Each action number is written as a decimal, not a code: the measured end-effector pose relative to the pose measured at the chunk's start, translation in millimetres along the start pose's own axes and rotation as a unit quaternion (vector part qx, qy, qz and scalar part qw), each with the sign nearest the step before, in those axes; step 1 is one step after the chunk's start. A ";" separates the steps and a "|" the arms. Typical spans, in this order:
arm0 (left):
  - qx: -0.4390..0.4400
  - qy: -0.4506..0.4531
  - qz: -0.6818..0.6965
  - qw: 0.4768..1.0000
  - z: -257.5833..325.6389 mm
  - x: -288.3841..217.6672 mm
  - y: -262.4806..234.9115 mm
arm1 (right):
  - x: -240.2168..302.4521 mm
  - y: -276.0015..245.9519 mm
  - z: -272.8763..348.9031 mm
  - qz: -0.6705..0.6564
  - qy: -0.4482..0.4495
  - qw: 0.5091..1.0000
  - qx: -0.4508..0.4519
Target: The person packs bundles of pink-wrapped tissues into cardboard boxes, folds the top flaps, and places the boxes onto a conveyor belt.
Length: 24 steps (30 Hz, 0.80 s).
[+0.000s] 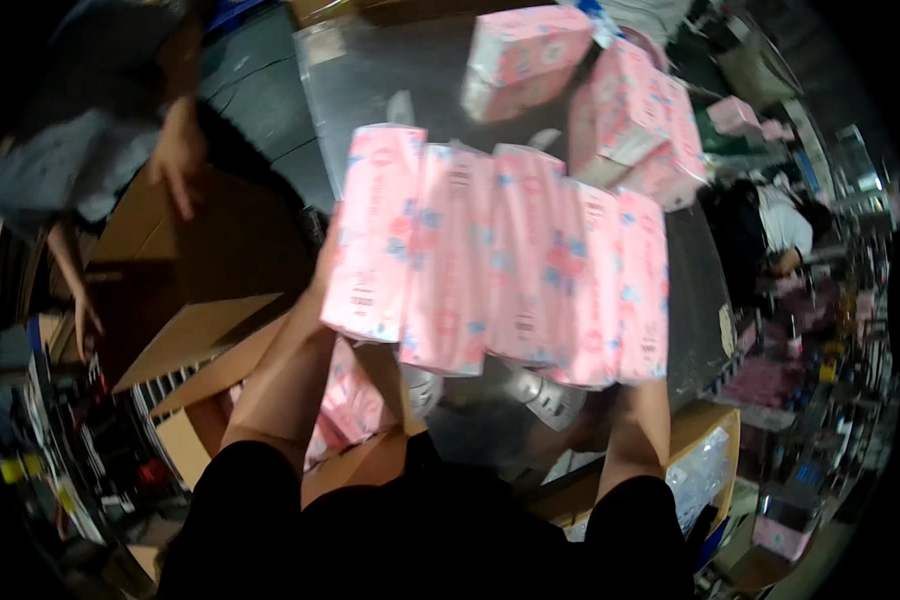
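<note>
Head view. A row of pink floral packs, five fronts counted, is held up over the dark surface, the packs upright side by side; blurred slightly. The left hand is pressed to the row's left end, the right hand set at the underside of its right end. The row is gripped between the two; most fingers are hidden behind it, so their spread cannot be told.

Beyond the row, a single pack is seen on the surface; right of that, just past the row's right end, a cluster of similar packs.

Below the row's left end, more pink packs are contained in an open carton. Farther left of the row, a co-worker's hand is held near a brown carton. Below the row's right end, clear plastic is contained in a box.
</note>
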<state>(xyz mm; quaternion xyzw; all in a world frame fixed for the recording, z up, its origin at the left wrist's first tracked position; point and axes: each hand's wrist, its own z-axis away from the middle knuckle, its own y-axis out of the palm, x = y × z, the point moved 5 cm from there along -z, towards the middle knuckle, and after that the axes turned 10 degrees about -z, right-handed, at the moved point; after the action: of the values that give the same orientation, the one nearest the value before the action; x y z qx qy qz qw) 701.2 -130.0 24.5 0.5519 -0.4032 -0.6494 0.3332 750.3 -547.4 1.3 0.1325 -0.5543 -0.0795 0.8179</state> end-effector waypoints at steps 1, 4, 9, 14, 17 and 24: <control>-0.030 0.015 0.014 0.999 10.7 6.5 -2.9 | 0.8 5.1 13.0 0.014 0.005 1.000 0.004; -0.070 0.006 -0.013 0.997 70.2 3.4 16.4 | 9.3 34.0 57.6 0.059 0.020 0.998 0.027; -0.156 0.011 -0.080 0.984 210.6 -51.3 37.6 | 7.3 122.8 119.3 0.149 0.085 0.977 0.129; -0.279 -0.036 -0.157 0.947 390.2 -99.5 4.8 | -33.6 242.4 143.4 0.237 0.165 0.924 0.249; -0.315 -0.098 -0.200 0.923 454.8 -107.2 -32.4 | -65.0 284.3 139.6 0.274 0.201 0.904 0.259; -0.365 -0.252 -0.366 0.818 544.0 -138.0 -160.1 | -145.4 342.3 95.1 0.412 0.316 0.815 0.259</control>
<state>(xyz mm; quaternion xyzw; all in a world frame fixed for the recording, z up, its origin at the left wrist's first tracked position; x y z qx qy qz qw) 190.2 148.5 -20.7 0.3135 0.0258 -0.9396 0.1346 602.1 -193.4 10.3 0.1169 -0.2687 0.4573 0.8397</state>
